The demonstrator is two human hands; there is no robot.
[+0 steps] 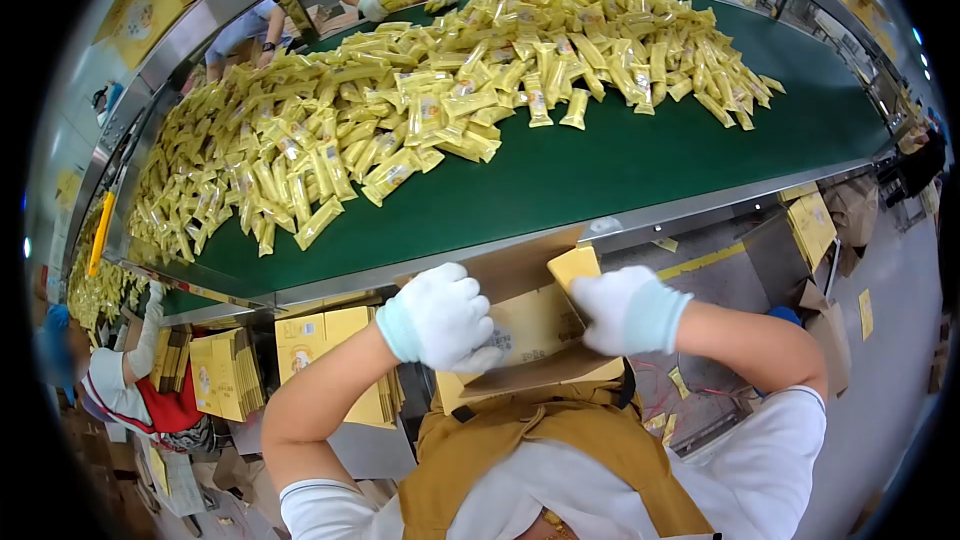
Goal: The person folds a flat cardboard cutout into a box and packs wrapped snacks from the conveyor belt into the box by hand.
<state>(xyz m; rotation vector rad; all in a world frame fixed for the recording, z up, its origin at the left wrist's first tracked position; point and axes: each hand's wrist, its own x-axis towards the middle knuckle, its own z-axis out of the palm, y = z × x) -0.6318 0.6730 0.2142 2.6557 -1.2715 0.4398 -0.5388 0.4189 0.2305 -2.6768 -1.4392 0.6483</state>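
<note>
An open yellow cardboard box (528, 328) with a brown inside is held against my front, its flaps raised. My left hand (440, 320), in a white glove with a pale cuff, is closed at the box's left side, with the thumb near the front flap. What lies under its curled fingers is partly hidden. On the other side, my right hand (630, 310), gloved too, grips the box by its right flap. Printing shows inside the box, and I see no packets in it. Just beyond it, a large heap of yellow wrapped snack packets (430, 105) lies on a green conveyor belt (600, 175).
The belt's metal edge (640, 218) runs in front of me. Flattened yellow cartons (225, 370) stand on the left and more cartons (810, 225) on the right. Co-workers' gloved hands (372, 8) are across the belt. Another person (150, 370) works at left.
</note>
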